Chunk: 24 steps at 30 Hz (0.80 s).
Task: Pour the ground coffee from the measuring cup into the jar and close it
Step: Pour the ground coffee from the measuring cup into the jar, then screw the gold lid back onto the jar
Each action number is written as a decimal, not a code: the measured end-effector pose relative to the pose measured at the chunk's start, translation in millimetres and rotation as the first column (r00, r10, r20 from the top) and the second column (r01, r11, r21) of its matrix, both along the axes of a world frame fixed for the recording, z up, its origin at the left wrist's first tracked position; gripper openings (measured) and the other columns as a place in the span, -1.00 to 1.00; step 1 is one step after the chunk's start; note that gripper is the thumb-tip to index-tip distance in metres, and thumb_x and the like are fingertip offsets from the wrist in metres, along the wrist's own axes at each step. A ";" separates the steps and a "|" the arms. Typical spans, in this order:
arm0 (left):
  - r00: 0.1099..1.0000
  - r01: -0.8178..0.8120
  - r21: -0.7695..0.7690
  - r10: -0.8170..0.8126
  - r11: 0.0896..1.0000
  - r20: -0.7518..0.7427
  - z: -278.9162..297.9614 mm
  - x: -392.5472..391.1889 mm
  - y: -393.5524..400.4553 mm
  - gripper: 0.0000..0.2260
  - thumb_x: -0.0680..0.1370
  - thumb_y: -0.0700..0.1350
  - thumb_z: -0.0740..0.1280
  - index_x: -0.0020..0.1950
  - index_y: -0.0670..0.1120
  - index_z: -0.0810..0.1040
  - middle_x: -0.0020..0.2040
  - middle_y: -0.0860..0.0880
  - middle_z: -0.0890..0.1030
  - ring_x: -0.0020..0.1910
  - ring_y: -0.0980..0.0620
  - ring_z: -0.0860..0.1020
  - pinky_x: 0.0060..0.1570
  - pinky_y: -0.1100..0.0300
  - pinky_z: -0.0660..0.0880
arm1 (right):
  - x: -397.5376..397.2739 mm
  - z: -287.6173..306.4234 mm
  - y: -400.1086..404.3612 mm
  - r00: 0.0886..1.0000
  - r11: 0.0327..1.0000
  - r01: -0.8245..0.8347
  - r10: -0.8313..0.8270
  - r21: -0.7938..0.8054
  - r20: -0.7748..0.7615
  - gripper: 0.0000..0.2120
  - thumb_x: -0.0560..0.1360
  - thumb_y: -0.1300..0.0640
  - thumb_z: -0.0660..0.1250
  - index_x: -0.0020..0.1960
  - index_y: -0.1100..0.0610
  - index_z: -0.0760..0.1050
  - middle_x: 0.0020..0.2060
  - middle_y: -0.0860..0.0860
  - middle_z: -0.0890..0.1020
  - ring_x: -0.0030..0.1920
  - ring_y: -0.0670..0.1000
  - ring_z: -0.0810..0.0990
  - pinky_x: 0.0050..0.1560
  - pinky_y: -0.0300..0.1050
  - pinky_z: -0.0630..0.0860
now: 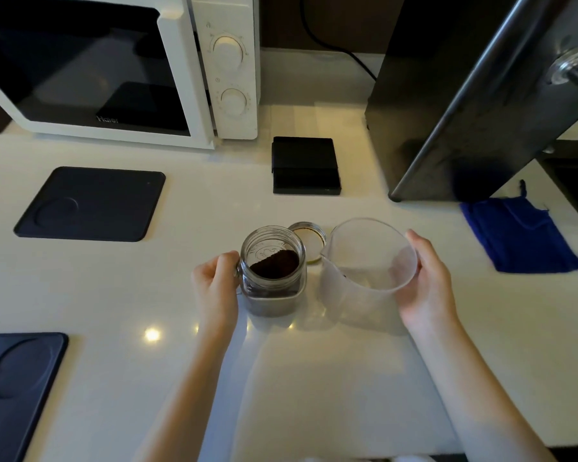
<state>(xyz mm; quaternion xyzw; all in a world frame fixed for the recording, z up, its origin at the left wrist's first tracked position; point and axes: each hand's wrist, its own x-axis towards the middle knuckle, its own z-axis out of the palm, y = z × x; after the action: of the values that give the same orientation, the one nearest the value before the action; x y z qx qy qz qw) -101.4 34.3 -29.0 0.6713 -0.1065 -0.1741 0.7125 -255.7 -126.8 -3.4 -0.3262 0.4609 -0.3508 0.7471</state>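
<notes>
Glass jar [273, 271] stands upright and lidless on the white counter [214, 208], ground coffee [275, 263] inside it, left hand [216, 288] curled closed around its handle side; its lid [307, 240] lies flat just behind, between jar and measuring cup [367, 258]. Clear measuring cup sits just right of the jar, spout toward it, looks empty, right hand [427, 281] wrapped on its right wall, fingers over the rim. Further out: black mat [90, 203] left, second mat [17, 388] near left, black scale [304, 165] behind, white microwave [121, 65] back left, blue cloth [518, 235] right
</notes>
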 end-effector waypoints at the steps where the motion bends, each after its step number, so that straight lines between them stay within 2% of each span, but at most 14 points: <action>1: 1.000 0.005 -0.003 -0.005 1.000 0.002 -0.3 0.5 0.3 -0.74 0.29 -0.17 0.15 -0.57 -0.09 0.15 -0.58 0.12 0.13 -0.48 0.10 0.07 -0.43 0.11 -0.01 | -0.4 -2.9 0.8 1.000 1.000 -0.005 0.005 0.001 0.013 -0.86 0.45 0.09 0.34 -0.06 0.14 0.56 -0.16 0.07 0.61 -0.06 0.05 0.58 -0.01 -0.09 0.50; 4: 1.000 0.003 -0.015 -0.003 1.000 -0.003 0.9 0.4 0.1 -0.71 0.28 -0.16 0.16 -0.60 -0.02 0.13 -0.59 0.13 0.13 -0.50 0.13 0.07 -0.47 0.17 -0.01 | -1.5 -9.6 4.0 1.000 0.999 -0.017 0.017 -0.029 0.017 -0.91 0.45 0.11 0.34 -0.12 0.13 0.56 -0.20 0.07 0.58 -0.07 0.06 0.55 -0.04 -0.09 0.46; 7: 1.000 -0.001 -0.024 0.001 1.000 -0.006 1.8 0.1 -0.7 -0.67 0.30 -0.21 0.13 -0.63 0.04 0.15 -0.62 0.15 0.13 -0.54 0.19 0.08 -0.54 0.31 0.02 | -2.9 -11.2 8.8 1.000 0.994 -0.009 0.009 -0.106 -0.001 -0.85 0.38 0.10 0.39 -0.27 0.10 0.44 -0.32 0.06 0.43 -0.24 0.01 0.44 -0.17 -0.12 0.37; 10: 1.000 0.010 -0.014 -0.010 1.000 0.005 0.4 0.7 -0.4 -0.67 0.32 -0.21 0.12 -0.62 0.04 0.16 -0.61 0.14 0.15 -0.53 0.19 0.08 -0.53 0.30 0.03 | -5.4 -12.4 12.6 0.992 0.962 -0.022 -0.013 -0.270 -0.129 -0.74 0.29 0.00 0.39 -0.36 0.10 0.36 -0.37 0.07 0.30 -0.29 0.03 0.30 -0.20 -0.08 0.25; 12: 1.000 0.007 -0.007 -0.007 1.000 0.002 -0.5 0.8 0.0 -0.68 0.32 -0.20 0.12 -0.61 0.04 0.16 -0.61 0.13 0.15 -0.53 0.18 0.09 -0.53 0.29 0.04 | -7.7 -14.2 12.5 0.975 0.916 -0.073 -0.018 -0.395 -0.222 -0.63 0.32 -0.03 0.34 -0.40 0.24 0.31 -0.38 0.10 0.30 -0.31 0.03 0.28 -0.23 -0.11 0.24; 15: 1.000 -0.003 0.001 0.003 1.000 0.000 0.3 -0.1 0.5 -0.68 0.33 -0.18 0.13 -0.60 0.04 0.16 -0.61 0.15 0.17 -0.54 0.18 0.11 -0.54 0.31 0.06 | -12.5 -10.1 8.0 0.959 0.792 -0.195 0.030 -0.579 -0.282 -0.58 0.35 -0.03 0.29 -0.35 0.33 0.30 -0.39 0.15 0.37 -0.35 0.00 0.35 -0.31 -0.21 0.31; 16: 1.000 -0.007 -0.002 0.007 1.000 -0.002 0.7 -0.1 1.0 -0.68 0.33 -0.16 0.14 -0.61 0.04 0.18 -0.61 0.15 0.18 -0.54 0.18 0.12 -0.55 0.33 0.08 | -14.4 -8.4 3.8 0.948 0.743 -0.246 0.051 -0.623 -0.313 -0.63 0.35 -0.03 0.29 -0.34 0.29 0.35 -0.39 0.15 0.43 -0.34 -0.02 0.39 -0.30 -0.23 0.34; 19: 1.000 -0.001 0.000 0.001 1.000 0.013 1.1 0.5 3.3 -0.73 0.34 -0.08 0.20 -0.57 0.05 0.29 -0.59 0.15 0.28 -0.54 0.20 0.22 -0.53 0.36 0.19 | -16.6 1.7 -14.1 0.903 0.611 -0.383 0.091 -0.693 -0.419 -0.83 0.38 0.01 0.28 -0.29 0.10 0.44 -0.37 -0.06 0.53 -0.26 -0.02 0.50 -0.21 -0.20 0.42; 20: 0.999 0.002 0.008 -0.003 1.000 0.040 1.6 0.3 4.6 -0.78 0.37 -0.07 0.20 -0.50 0.04 0.37 -0.56 0.15 0.34 -0.52 0.21 0.28 -0.49 0.36 0.24 | -15.5 7.4 -20.2 0.887 0.562 -0.427 0.109 -0.709 -0.448 -0.86 0.39 0.01 0.27 -0.28 0.06 0.45 -0.35 -0.05 0.55 -0.23 0.00 0.52 -0.18 -0.17 0.44; 22: 0.994 0.011 0.025 -0.013 1.000 0.109 2.2 0.1 8.1 -0.80 0.44 -0.06 0.15 -0.28 -0.13 0.48 -0.40 0.09 0.45 -0.42 0.25 0.39 -0.37 0.39 0.32 | -8.5 23.0 -31.2 0.833 0.456 -0.539 0.169 -0.708 -0.526 -0.85 0.41 -0.01 0.27 -0.24 0.04 0.50 -0.33 -0.02 0.58 -0.20 0.04 0.55 -0.16 -0.12 0.47; 24: 0.986 0.032 0.055 -0.041 0.998 0.161 0.7 -0.6 15.2 -0.71 0.50 -0.05 0.07 -0.09 -0.22 0.48 -0.25 -0.01 0.49 -0.31 0.30 0.44 -0.24 0.45 0.34 | 5.8 37.1 -43.2 0.712 0.344 -0.697 0.233 -0.629 -0.662 -0.83 0.46 0.01 0.31 -0.19 0.11 0.55 -0.29 0.00 0.61 -0.19 0.03 0.56 -0.15 -0.08 0.48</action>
<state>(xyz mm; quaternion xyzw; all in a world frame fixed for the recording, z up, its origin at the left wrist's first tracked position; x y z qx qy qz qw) -102.0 49.5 -28.3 0.6997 -0.1720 -0.1347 0.6802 -249.9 -170.1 33.7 -0.8417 0.2701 -0.2025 0.4213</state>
